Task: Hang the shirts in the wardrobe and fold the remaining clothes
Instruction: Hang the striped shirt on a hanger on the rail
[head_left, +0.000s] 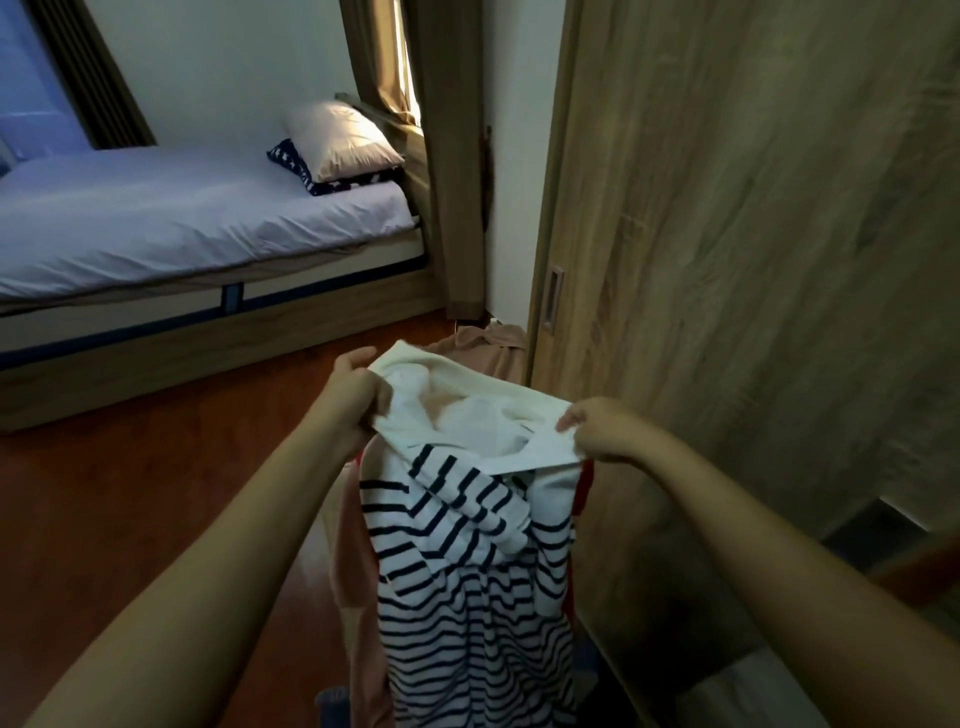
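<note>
Left hand (358, 387) and right hand (597, 428) both pinched shut on the white collar band of a navy-and-white striped shirt (467, 561), held up mid-air in front of the wardrobe door (753, 208), body of the shirt hanging down between the forearms. Probably opening the neck to take a hanger; none in view. Best to keep each grip at the shoulder seams, collar stretched level, fabric untwisted so the hanger slides in cleanly. Peach and red cloth showing behind the stripes; whether separate garments, cannot tell. Wardrobe door close on the right, recessed handle (552, 300) just beyond the collar. Open wooden floor (130, 493) to the left, bed (182, 218) well apart. A tan garment (488, 348) lying on the floor ahead.
</note>
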